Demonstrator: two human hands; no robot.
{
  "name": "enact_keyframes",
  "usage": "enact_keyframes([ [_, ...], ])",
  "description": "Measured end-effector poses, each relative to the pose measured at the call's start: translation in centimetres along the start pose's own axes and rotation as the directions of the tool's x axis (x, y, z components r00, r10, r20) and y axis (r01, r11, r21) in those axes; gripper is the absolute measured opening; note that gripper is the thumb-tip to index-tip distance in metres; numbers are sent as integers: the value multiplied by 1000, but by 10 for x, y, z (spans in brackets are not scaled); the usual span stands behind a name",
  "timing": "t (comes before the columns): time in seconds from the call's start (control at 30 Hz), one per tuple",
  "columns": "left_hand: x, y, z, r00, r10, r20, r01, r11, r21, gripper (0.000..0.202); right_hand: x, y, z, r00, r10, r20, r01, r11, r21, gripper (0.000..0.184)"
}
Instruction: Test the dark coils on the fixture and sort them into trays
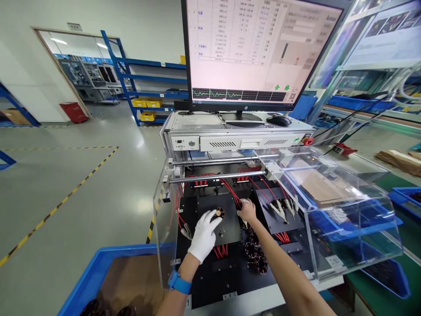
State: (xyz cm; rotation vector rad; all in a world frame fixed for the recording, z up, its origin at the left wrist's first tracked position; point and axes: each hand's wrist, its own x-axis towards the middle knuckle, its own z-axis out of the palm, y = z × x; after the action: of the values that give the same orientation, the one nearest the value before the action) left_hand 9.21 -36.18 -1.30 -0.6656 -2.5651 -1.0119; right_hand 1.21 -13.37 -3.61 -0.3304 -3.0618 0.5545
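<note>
My left hand (204, 235), in a white glove with a blue band at the wrist, reaches over a black plate. Its fingertips close on a small round wound stator (220, 213) with a pale centre. My right hand (247, 211) is right of that plate, fingers pinched around pale test clips where red wires (233, 191) come in; the fingers partly hide the clips. Below it lie several dark wound stators (256, 254) in a cluster. Other pale clips (280, 211) on red wires rest on the right black plate (274, 224), and more clips (186, 231) are at the left.
A monitor (256, 57) stands on a white tester housing (217, 142) with a red knob (308, 141). Metal rails (217, 176) cross behind the hands. A clear cover (355, 232) is at the right. A blue bin (95, 267) with stators sits at lower left.
</note>
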Motion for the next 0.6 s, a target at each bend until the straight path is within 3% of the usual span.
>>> enact_keyframes([
  [0.13,6,-2,14,993,116,11,-116,975,189,42,-10,-12,-21,998,5,-68,-3,1000,30,49],
  [0.23,13,-6,20,984,178,-3,-173,960,222,30,-22,-19,-31,998,-55,-26,56,998,40,50],
  [0.33,20,-6,22,978,209,1,-205,958,198,21,-38,-22,-25,993,-103,53,101,994,36,55],
  [0.47,25,0,24,980,196,36,-200,967,159,14,-56,-22,-12,995,-93,20,93,996,-1,56],
  [0.6,27,7,29,986,168,1,-167,976,139,13,-53,-23,-21,999,-43,-11,44,992,118,49],
])
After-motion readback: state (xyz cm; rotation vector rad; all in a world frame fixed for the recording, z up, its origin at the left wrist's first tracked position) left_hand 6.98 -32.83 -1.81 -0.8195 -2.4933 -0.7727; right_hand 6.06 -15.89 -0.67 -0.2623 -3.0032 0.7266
